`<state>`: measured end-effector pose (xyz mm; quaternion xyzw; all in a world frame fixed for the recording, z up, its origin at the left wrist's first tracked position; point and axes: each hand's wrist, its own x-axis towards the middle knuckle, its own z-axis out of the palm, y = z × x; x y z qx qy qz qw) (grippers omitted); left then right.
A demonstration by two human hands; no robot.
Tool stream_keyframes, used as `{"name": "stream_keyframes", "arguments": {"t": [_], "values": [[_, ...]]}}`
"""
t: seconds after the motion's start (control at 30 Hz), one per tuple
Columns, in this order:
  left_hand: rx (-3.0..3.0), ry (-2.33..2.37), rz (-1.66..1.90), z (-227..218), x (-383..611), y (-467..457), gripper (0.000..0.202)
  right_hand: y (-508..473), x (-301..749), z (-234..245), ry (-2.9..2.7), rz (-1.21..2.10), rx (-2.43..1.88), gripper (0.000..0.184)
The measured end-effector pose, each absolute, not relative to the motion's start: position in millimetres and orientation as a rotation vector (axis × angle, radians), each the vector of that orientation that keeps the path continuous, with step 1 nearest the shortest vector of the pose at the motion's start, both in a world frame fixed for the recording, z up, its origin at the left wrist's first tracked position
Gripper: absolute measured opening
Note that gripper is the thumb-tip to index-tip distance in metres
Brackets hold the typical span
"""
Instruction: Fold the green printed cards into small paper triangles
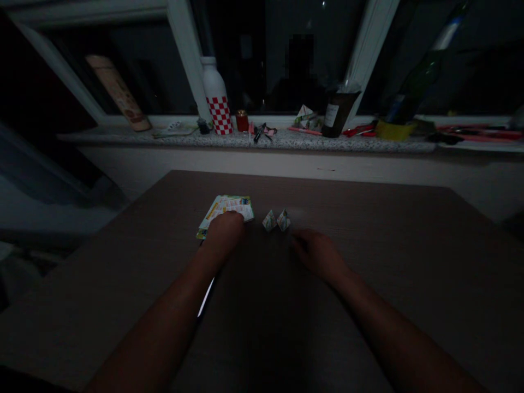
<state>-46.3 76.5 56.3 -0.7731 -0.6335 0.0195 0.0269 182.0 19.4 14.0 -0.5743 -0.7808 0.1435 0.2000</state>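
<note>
My left hand is closed in a fist over the near right edge of a small stack of printed papers. Its fingertips are hidden, so whatever they hold does not show. Just right of it, two small folded paper pieces, pointed at the top, stand side by side on the table. My right hand rests right of these pieces without touching them. Its fingers are loosely curled, with a gap between thumb and forefinger, and nothing shows in them. Beneath my left forearm lies a dark flat object with a bright edge.
A granite windowsill runs behind the table. Along it stand a white bottle with red checks, a small red jar, a dark pot, a patterned tube and a tilted green bottle. The light is dim.
</note>
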Motion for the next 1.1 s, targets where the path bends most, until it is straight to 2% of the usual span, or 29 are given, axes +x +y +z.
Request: {"name": "stream_keyframes", "arguments": {"t": [0.23, 0.4, 0.53, 0.7, 0.87, 0.97, 1.03, 1.1], "values": [[-2.317, -2.020, -0.030, 71, -58, 76, 0.023, 19, 183, 14, -2.155, 0.429, -1.600, 0.023], [-2.279, -2.029, -0.254, 81, -57, 63, 0.020, 14, 183, 19, -2.131, 0.476, -1.563, 0.025], [-2.394, -1.966, -0.874, 93, -37, 31, 0.008, 0, 182, 27, -1.987, 0.614, -1.439, 0.027], [-2.971, -2.052, -1.452, 93, 1, -6, 0.010, -23, 187, 30, -1.437, 1.178, -1.095, 0.055], [-3.536, -1.952, -2.130, 66, 34, -10, 0.025, -41, 200, 26, -1.123, 1.384, -0.876, 0.040], [-3.488, -2.090, -2.094, 56, 42, -9, 0.020, -46, 207, 19, -1.039, 1.359, -0.961, 0.034], [-3.222, -2.293, -1.944, 52, 40, -9, 0.016, -47, 208, 13, -0.992, 1.355, -1.010, 0.034], [-3.001, -2.376, -1.877, 46, 36, -9, 0.019, -48, 208, 8, -0.968, 1.374, -1.028, 0.034]]}}
